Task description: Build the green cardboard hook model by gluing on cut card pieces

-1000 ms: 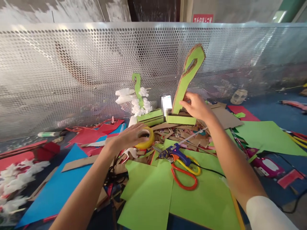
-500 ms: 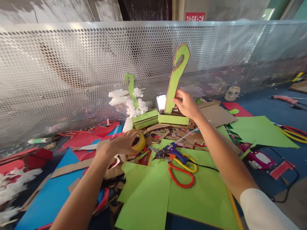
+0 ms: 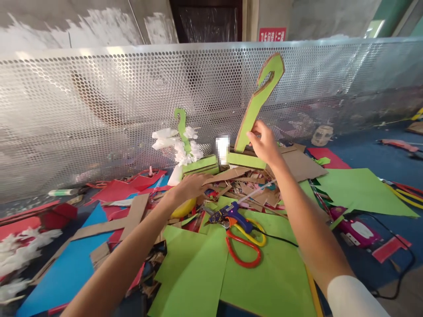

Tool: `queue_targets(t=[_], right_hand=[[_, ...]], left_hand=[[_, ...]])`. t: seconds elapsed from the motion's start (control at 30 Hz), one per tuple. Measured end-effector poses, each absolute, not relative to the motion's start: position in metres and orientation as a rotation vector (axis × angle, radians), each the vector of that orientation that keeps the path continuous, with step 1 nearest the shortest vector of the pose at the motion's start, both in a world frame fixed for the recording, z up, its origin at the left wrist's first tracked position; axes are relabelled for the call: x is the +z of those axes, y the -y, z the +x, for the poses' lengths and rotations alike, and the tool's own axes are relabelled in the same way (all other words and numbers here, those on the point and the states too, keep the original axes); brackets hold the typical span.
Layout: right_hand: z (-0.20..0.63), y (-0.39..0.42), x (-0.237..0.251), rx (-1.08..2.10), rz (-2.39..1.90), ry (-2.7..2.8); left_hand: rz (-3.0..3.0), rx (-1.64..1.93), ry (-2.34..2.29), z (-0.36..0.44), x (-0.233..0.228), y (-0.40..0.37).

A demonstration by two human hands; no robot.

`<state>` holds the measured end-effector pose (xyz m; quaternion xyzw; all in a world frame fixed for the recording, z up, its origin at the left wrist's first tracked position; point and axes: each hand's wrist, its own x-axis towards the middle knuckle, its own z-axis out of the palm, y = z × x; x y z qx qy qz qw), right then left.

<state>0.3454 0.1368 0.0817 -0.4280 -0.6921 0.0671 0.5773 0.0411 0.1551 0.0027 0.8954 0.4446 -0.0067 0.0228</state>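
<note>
My right hand [image 3: 264, 143] pinches the lower part of a green hook-shaped cardboard piece [image 3: 253, 112], which leans to the right. Its foot is at a low green cardboard box [image 3: 247, 160]. Over the scrap pile, my left hand [image 3: 191, 187] has its fingers closed at the near end of a brown cardboard strip [image 3: 228, 175]; the fingertips are partly hidden. A yellow tape roll [image 3: 184, 208] lies below that hand, half covered by it. In front are a blue glue gun [image 3: 231, 214] and scissors with red and yellow handles [image 3: 243, 251], lying on green sheets [image 3: 194, 264].
A smaller green hook with white tufts [image 3: 182, 132] stands on another green box [image 3: 200, 164] by the perforated metal panel [image 3: 132, 97]. Blue card [image 3: 66, 268] and red scraps [image 3: 115, 190] lie left. A purple device [image 3: 360, 228] with a black cord sits right.
My left hand has left the yellow tape roll and moved right to the cardboard strip. The green hook piece in my right hand now leans further right.
</note>
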Motion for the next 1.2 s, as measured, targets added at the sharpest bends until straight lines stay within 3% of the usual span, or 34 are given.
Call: queue_targets(t=[0.23,0.4,0.57,0.77,1.03,1.2], right_hand=[[0.361,-0.128,0.092,0.152,-1.008,1.592],[0.368,-0.125,0.095,0.109,-1.049,1.614],[0.372,-0.123,0.098,0.086,-1.073,1.656],[0.373,-0.118,0.102,0.099,-1.063,1.684],[0.383,-0.123,0.102,0.166,-1.015,1.617],[0.377,-0.129,0.098,0.235,-0.984,1.562]], left_hand=[[2.951,-0.147,-1.200,0.100,-0.013,-0.199],[2.938,-0.018,-1.179,0.114,-0.011,-0.211],[2.836,0.021,-0.754,0.140,-0.008,-0.208],[2.685,0.199,-0.647,0.169,-0.005,-0.204],[2.394,0.346,-0.741,0.147,0.037,-0.206],[1.890,0.809,-0.854,0.097,0.047,-0.186]])
